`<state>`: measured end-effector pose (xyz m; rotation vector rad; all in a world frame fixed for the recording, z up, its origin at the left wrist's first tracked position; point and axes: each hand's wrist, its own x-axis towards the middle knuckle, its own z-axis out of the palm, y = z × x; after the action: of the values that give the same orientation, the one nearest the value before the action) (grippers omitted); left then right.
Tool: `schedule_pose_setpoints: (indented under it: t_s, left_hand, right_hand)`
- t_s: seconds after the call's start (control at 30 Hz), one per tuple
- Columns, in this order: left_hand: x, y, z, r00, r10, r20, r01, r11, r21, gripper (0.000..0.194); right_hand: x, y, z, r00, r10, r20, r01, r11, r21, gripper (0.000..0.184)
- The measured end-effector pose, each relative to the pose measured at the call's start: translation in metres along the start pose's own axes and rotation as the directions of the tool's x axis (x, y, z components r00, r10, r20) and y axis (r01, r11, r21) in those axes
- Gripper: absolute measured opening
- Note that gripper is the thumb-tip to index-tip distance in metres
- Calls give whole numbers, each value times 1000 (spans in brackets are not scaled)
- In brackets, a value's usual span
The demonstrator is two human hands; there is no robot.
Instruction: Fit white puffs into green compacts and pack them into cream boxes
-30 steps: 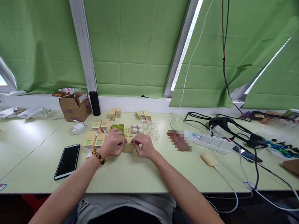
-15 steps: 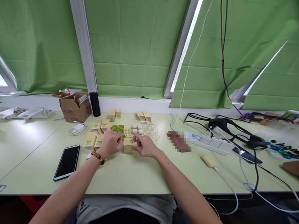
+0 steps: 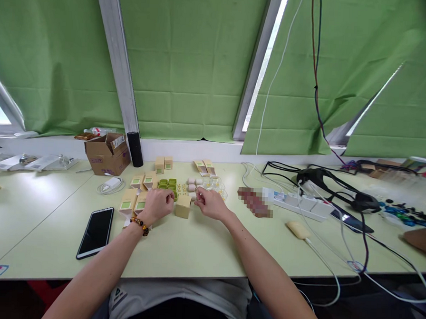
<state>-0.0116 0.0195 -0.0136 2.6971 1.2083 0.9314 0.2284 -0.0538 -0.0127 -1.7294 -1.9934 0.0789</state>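
A small tan cardboard box stands on the table between my two hands. My left hand is just left of it with curled fingers; whatever they may hold is hidden. To the box's right, my right hand has its fingers drawn together beside the pale pink cylinders. Its fingertips overlap that group, and I cannot make out what is between them. Behind the box lie small yellowish pieces. Green square cups sit behind my left hand, and clear containers with yellow bits lie behind my right.
Open tan boxes stand left, more boxes at the back. A phone, a white charger, a large carton and a black cylinder are farther left. Rightward are a power strip, cables and a black headset.
My right hand has moved off the small box, slightly right and back towards the pink cylinders. My left hand has drawn slightly left, away from the box, which now sits slightly turned.
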Motion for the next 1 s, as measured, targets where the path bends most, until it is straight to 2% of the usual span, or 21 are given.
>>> schedule_pose_setpoints:
  t_s: [0.1, 0.2, 0.3, 0.5, 0.63, 0.77, 0.87, 1.0]
  left_hand:
    - [0, 0, 3, 999, -22, 47, 22, 1000, -3, 44]
    - [0, 1, 5, 991, -19, 134, 21, 1000, -9, 52]
    - [0, 1, 6, 990, -16, 139, 21, 999, -32, 48]
    - [0, 1, 4, 995, -26, 92, 33, 996, -84, 29]
    - [-1, 5, 5, 994, 15, 104, -3, 994, -110, 24]
    - [-2, 7, 6, 992, 46, 121, -30, 992, -126, 24]
    - [-3, 5, 7, 993, 21, 112, -8, 993, -119, 24]
    - [-1, 1, 8, 1000, -4, 18, 6, 992, -123, 23]
  right_hand:
    - [-2, -2, -2, 994, -95, 45, 87, 984, 154, 27]
    - [-3, -7, -1, 991, -116, 66, 103, 981, 165, 35]
    - [-3, -8, 2, 993, -94, 66, 88, 992, 94, 34]
    - [1, 0, 4, 1000, -2, 8, 2, 1000, 3, 18]
    - [2, 0, 10, 998, 56, 1, -56, 996, -73, 11]
    - [2, -3, 15, 995, 97, 24, -92, 985, -147, 8]
    - [3, -3, 15, 992, 118, 54, -105, 974, -203, 10]
    - [2, 1, 12, 984, 131, 124, -97, 964, -246, 11]
